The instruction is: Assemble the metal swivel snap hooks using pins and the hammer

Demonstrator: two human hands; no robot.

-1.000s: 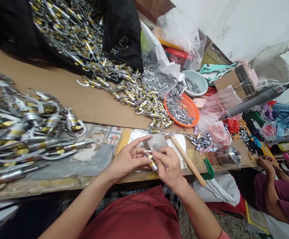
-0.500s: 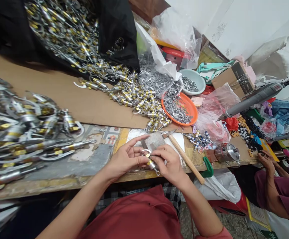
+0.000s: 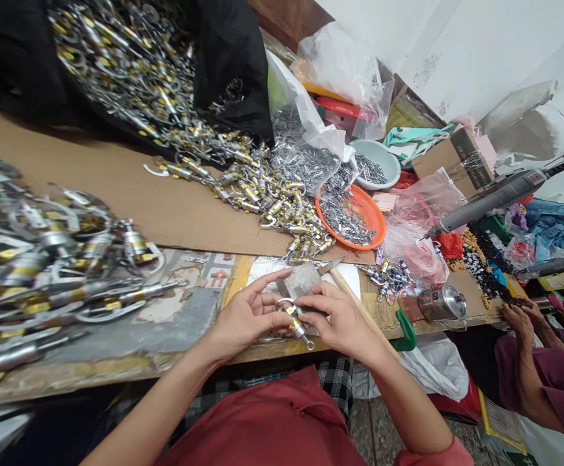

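Note:
Between my two hands is a small silver-and-yellow metal fitting [image 3: 297, 327] with a curved arm at its top and a ring at its lower end. My left hand [image 3: 246, 318] pinches it between thumb and fingers from the left. From the right, the thumb and fingers of my right hand [image 3: 336, 318] close on its upper part. Just behind the fingers lies a grey metal block [image 3: 303, 279] at the bench edge. A hammer [image 3: 354, 292] with a wooden handle rests beside it, partly covered by my right hand and forearm.
Piles of similar fittings lie at the left [image 3: 54, 252] and at the back [image 3: 248, 184]. An orange plate [image 3: 378, 223] and a pale bowl [image 3: 392, 175] hold small metal parts. A green clamp [image 3: 407, 333], a metal mug [image 3: 440, 301] and a hanging power screwdriver [image 3: 486, 202] are right; co-workers sit beyond.
My right hand's fingers have shifted slightly up along the fitting, and the right forearm now covers more of the hammer handle. My left hand has stayed nearly in place.

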